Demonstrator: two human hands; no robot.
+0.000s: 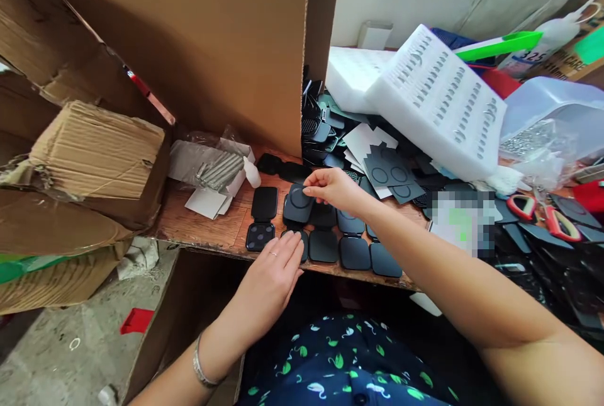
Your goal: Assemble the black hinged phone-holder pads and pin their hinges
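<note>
My right hand (330,189) pinches the edge of a black square plastic part with a round ring (297,203), tilted above the wooden table (207,223). My left hand (274,274) lies flat with fingers stretched out, its fingertips on a black square part (298,241) at the table's front edge. Rows of similar black square parts (353,252) lie flat beside it. One part with several round holes (259,236) sits at the left end, below a plain black one (264,203).
A large cardboard box (202,34) stands behind the parts. White foam trays (438,97) and a heap of black parts (330,129) lie at the back right. Red-handled tools (542,214) and a clear plastic tub (557,113) are at the right. Crushed cardboard (85,160) fills the left.
</note>
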